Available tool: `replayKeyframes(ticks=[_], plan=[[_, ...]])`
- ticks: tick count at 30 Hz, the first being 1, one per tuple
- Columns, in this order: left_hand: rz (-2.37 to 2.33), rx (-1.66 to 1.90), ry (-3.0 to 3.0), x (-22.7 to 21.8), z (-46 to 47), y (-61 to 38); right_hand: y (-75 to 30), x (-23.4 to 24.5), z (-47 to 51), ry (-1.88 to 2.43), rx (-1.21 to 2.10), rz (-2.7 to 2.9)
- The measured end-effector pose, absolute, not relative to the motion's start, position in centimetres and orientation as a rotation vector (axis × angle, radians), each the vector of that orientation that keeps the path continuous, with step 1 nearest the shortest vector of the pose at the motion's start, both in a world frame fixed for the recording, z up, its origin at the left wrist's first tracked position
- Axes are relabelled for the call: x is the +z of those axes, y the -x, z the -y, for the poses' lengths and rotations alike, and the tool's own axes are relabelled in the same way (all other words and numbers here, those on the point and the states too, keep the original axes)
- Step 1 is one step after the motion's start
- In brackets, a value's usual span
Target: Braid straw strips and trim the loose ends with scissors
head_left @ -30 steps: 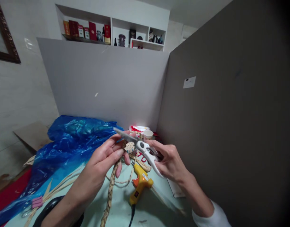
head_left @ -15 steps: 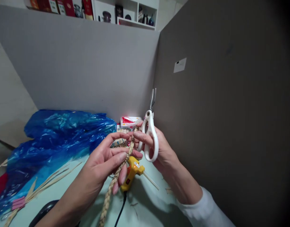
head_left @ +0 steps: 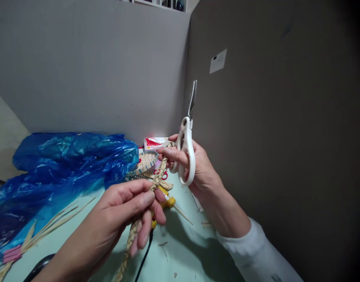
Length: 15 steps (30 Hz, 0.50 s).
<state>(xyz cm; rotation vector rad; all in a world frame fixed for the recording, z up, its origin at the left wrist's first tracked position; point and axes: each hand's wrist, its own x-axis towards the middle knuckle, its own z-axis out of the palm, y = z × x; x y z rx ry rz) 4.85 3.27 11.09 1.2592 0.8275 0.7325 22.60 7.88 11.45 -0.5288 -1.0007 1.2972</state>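
Left grip pinches the tan plaited straw braid above the pale-green bench | right grip pinches its upper end, white-handled metal scissors hooked on, blades pointing away | I judge visible braid plaited, flat straw strands at left unplaited

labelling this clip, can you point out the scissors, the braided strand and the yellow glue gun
Scissors [head_left: 189,135]: head view, on the white handle just below the pivot.
Braided strand [head_left: 159,177]: head view, on its upper stretch.
Yellow glue gun [head_left: 170,202]: head view, on its rear end; much of it is hidden.
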Motion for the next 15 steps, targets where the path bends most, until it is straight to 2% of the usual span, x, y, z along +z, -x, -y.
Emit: replayKeyframes(ticks=[15], plan=[[-0.868, 0.677, -1.341, 10.83, -3.47, -4.34, -23.37, 11.81, -7.85, 0.443, 1.305, 1.015]])
